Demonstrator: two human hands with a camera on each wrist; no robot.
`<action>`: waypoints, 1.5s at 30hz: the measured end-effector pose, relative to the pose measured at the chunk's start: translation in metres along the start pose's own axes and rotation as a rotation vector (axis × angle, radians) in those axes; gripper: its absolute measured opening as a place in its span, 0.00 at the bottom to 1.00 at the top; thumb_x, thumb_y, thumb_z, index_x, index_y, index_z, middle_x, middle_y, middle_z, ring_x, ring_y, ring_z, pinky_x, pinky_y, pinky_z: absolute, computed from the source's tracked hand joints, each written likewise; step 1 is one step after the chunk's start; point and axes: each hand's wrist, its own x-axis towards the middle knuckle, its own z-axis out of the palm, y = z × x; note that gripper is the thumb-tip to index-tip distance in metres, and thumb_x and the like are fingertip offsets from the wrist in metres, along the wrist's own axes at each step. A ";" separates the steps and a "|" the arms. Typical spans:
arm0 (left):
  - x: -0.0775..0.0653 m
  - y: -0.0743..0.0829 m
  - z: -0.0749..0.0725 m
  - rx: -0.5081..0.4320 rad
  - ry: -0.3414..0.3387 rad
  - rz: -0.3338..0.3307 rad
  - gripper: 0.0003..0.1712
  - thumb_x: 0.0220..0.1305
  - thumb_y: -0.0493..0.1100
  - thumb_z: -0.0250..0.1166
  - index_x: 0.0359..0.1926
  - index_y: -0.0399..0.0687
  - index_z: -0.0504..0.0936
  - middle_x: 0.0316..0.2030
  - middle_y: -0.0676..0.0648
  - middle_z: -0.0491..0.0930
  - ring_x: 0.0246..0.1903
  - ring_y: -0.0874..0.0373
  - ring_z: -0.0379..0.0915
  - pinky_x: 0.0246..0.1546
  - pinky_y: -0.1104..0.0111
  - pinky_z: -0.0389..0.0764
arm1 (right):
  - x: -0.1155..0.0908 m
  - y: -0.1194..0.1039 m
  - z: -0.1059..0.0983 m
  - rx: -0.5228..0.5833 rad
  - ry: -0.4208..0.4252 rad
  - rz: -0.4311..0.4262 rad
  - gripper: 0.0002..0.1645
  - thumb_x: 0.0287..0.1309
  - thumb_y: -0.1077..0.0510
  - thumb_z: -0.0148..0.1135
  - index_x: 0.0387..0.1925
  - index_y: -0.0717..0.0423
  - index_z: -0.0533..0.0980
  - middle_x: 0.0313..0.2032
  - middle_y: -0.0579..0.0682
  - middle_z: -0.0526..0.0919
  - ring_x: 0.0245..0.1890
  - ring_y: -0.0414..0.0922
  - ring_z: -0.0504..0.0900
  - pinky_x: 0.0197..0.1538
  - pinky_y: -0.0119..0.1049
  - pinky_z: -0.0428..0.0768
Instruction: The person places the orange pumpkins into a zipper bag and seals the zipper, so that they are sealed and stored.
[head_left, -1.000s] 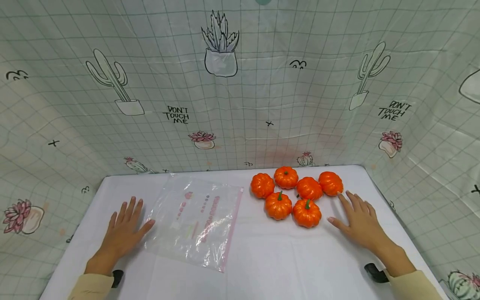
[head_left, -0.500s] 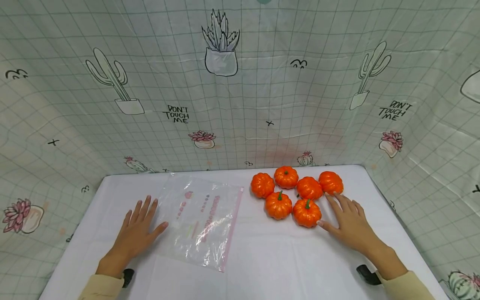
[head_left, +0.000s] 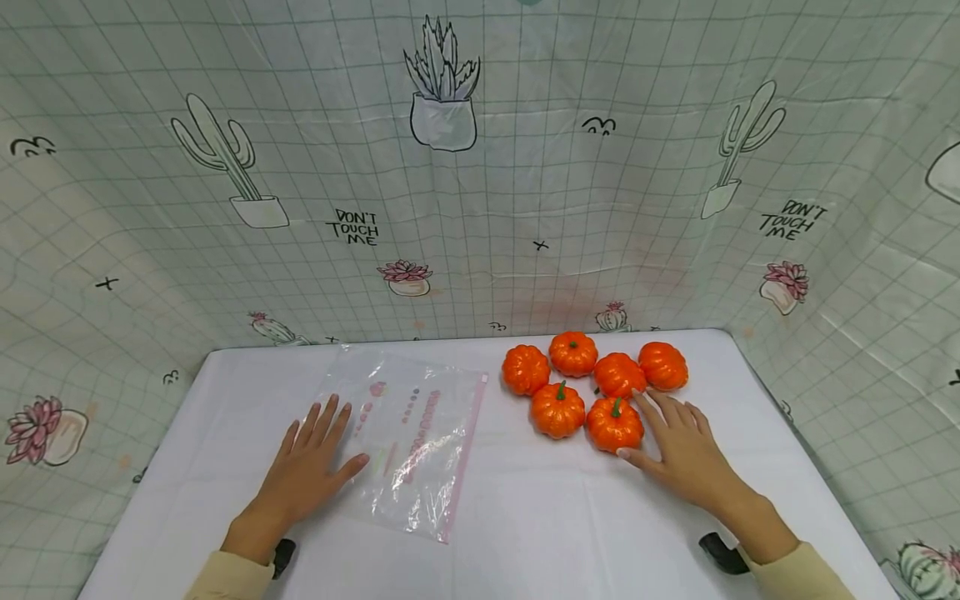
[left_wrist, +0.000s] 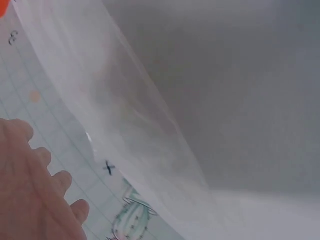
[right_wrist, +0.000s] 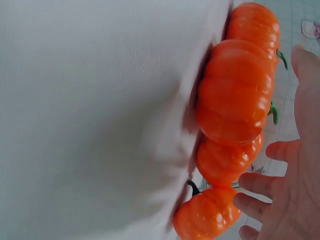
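My left hand [head_left: 307, 471], palm down with fingers spread, overlaps the left side of a clear plastic zip bag [head_left: 408, 425] in the head view. The bag lies flat, with pink printing and a pink zip edge on its right. My right hand [head_left: 686, 450] has its fingers extended at the right side of the nearest small orange pumpkin [head_left: 615, 425], thumb tip right at its lower edge. Several such pumpkins form a cluster, among them a front-left pumpkin [head_left: 557, 411] and a far-right pumpkin [head_left: 663, 366]. In the right wrist view, the fingers [right_wrist: 257, 182] hover beside the pumpkins [right_wrist: 235, 92]. Neither hand grips anything.
A white cloth covers the table [head_left: 525, 517]. Behind and along both sides hangs a gridded curtain [head_left: 510, 183] with cactus drawings, meeting the table's back edge. Black wrist straps [head_left: 723, 552] show below each hand.
Both hands have moved inward: the left slid rightward from beside the bag to over its left part, the right leftward to the nearest pumpkin. The bag and pumpkins stay put.
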 end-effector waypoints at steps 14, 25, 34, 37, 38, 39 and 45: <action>0.000 0.030 0.016 -0.027 -0.020 0.088 0.48 0.73 0.64 0.62 0.81 0.39 0.61 0.82 0.35 0.53 0.81 0.32 0.46 0.77 0.35 0.47 | 0.003 -0.012 0.005 0.001 0.021 -0.030 0.55 0.59 0.37 0.74 0.76 0.64 0.63 0.71 0.71 0.67 0.69 0.72 0.66 0.71 0.75 0.57; 0.002 0.054 0.025 -0.034 -0.104 0.115 0.49 0.74 0.66 0.60 0.82 0.43 0.60 0.83 0.39 0.52 0.82 0.36 0.45 0.78 0.38 0.47 | 0.004 -0.013 0.009 -0.016 0.080 -0.038 0.55 0.56 0.40 0.77 0.74 0.65 0.65 0.68 0.70 0.71 0.63 0.70 0.71 0.68 0.73 0.63; -0.003 0.072 0.026 -0.053 -0.151 0.125 0.48 0.74 0.67 0.59 0.82 0.44 0.60 0.83 0.40 0.52 0.82 0.36 0.45 0.78 0.37 0.49 | 0.005 -0.016 0.011 -0.010 0.092 -0.053 0.55 0.57 0.41 0.78 0.74 0.67 0.65 0.66 0.70 0.72 0.63 0.69 0.73 0.67 0.71 0.66; -0.003 0.077 0.029 -0.043 -0.139 0.139 0.49 0.74 0.68 0.59 0.82 0.44 0.61 0.82 0.40 0.55 0.81 0.36 0.48 0.77 0.37 0.52 | 0.006 -0.017 0.011 -0.008 0.099 -0.049 0.55 0.57 0.42 0.79 0.74 0.68 0.65 0.67 0.70 0.73 0.63 0.69 0.73 0.67 0.71 0.67; -0.003 0.079 0.031 -0.040 -0.135 0.141 0.49 0.73 0.68 0.60 0.82 0.44 0.62 0.82 0.40 0.55 0.81 0.36 0.49 0.77 0.38 0.53 | 0.006 -0.017 0.011 -0.004 0.098 -0.046 0.55 0.56 0.42 0.79 0.73 0.68 0.65 0.66 0.70 0.73 0.63 0.69 0.73 0.67 0.71 0.67; -0.004 0.081 0.032 -0.036 -0.135 0.139 0.49 0.73 0.68 0.60 0.82 0.45 0.62 0.82 0.40 0.56 0.81 0.36 0.50 0.77 0.38 0.53 | 0.006 -0.017 0.011 0.002 0.095 -0.044 0.54 0.56 0.42 0.79 0.73 0.68 0.65 0.67 0.70 0.73 0.63 0.69 0.73 0.67 0.71 0.67; -0.008 0.091 0.041 -0.015 -0.124 0.127 0.49 0.69 0.68 0.64 0.80 0.45 0.65 0.81 0.40 0.60 0.80 0.36 0.54 0.76 0.39 0.57 | 0.003 -0.019 0.014 0.027 0.092 -0.037 0.53 0.58 0.42 0.78 0.72 0.70 0.66 0.66 0.71 0.73 0.64 0.70 0.73 0.66 0.71 0.67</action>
